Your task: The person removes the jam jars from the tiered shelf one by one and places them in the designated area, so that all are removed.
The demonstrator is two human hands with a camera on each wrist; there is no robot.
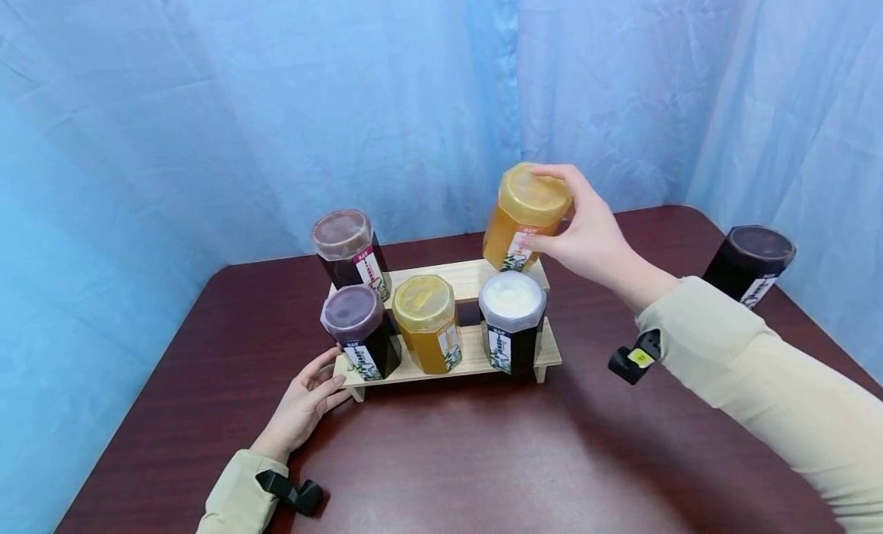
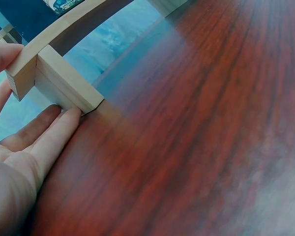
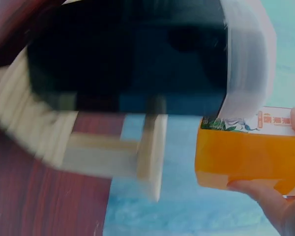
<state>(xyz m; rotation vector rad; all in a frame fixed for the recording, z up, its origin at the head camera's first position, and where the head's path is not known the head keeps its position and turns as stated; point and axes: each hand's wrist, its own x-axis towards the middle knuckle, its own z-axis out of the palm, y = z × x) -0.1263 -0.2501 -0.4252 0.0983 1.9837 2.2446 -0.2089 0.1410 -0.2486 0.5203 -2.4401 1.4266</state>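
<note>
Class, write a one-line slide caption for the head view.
Right hand holding an amber jar, left hand touching a two-tier wooden rack of four jars.

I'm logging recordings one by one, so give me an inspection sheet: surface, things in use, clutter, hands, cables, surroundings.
Surface: dark red-brown table.
Things in use: two-tier wooden stand; purple-lidded jar, yellow jar and white-lidded jar on its lower tier; brown-lidded jar at upper left; orange jar over upper right; dark jar apart, at table's right.
Clutter: nothing seen.
Hands: left hand touches the stand's left end; right hand grips the orange jar.
Cables: nothing seen.
Surroundings: light blue curtains.
</note>
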